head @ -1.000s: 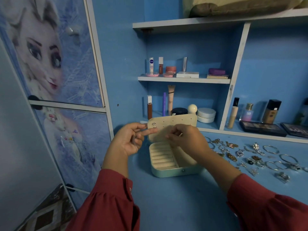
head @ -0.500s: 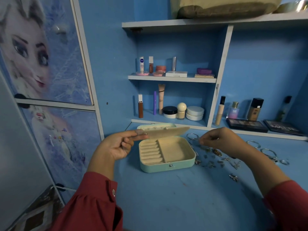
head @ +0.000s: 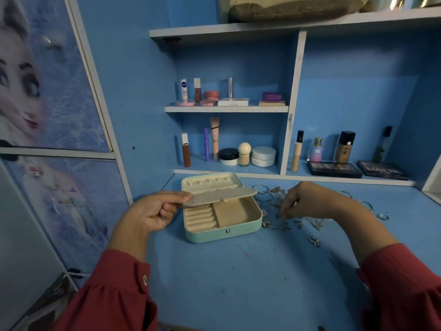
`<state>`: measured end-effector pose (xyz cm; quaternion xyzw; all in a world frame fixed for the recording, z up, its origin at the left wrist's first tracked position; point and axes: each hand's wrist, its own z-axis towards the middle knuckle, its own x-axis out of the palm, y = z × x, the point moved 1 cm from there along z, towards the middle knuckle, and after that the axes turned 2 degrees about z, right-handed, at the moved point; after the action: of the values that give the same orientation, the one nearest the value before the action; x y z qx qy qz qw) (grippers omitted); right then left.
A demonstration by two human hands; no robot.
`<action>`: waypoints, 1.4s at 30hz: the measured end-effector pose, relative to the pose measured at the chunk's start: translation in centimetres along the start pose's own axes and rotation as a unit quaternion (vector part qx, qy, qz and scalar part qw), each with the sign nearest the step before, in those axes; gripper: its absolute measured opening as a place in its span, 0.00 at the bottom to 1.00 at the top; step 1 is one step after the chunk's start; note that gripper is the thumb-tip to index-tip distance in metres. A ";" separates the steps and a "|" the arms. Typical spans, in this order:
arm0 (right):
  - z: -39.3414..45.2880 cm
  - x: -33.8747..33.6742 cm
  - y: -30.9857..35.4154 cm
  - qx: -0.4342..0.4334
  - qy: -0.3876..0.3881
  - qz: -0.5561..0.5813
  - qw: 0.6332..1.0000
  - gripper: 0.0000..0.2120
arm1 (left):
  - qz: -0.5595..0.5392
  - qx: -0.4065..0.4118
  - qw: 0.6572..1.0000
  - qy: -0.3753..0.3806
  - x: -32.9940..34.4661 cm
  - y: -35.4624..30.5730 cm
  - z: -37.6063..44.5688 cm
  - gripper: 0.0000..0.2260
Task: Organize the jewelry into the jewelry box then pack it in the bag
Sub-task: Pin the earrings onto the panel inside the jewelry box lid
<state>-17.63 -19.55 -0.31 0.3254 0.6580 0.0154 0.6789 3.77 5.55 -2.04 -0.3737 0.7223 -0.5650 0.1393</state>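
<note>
i take the jewelry box point(head: 222, 217) as my landmark and read the scene from its left. my left hand point(head: 152, 212) sits just left of the box, its grip narrow, thumb and curled fingers pinching the left end of the earring panel point(head: 219, 196), the cream flap that reaches across above the box's open tray. one small stud point(head: 192, 201) shows near the pinched end of that flap. the box itself stands open on the blue counter point(head: 238, 283), lid tipped back toward the shelves point(head: 226, 109), ring rolls in the left part of the tray and a bare square compartment in the right part.

just right of the box lies the loose jewelry point(head: 286, 225), a scatter of small silver and gold pieces with thin bangles point(head: 362, 204) farther right. my right hand point(head: 307, 201) is down over that scatter, fingertips pinched together at a small piece; i cannot tell whether the piece is held or only touched.

i judge the step in hand to be the organizing one: fetching the next earring for the panel. most of the jewelry is outside the box, so the task looks early, with packing far off. the next move calls for a fine pinch on one piece alone, a carry leftward to the flap, and my left hand keeping the panel level so the post can find a hole.
</note>
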 end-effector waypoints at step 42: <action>1.3 4.5 9.3 -0.198 -0.139 0.099 0.965 0.03 | 0.052 0.016 0.998 -0.019 -0.1 0.2 0.4 0.09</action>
<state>-12.10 -10.73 -0.09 0.2468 0.5053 0.1673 0.8098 3.99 5.32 -2.40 -0.3440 0.7286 -0.5617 0.1878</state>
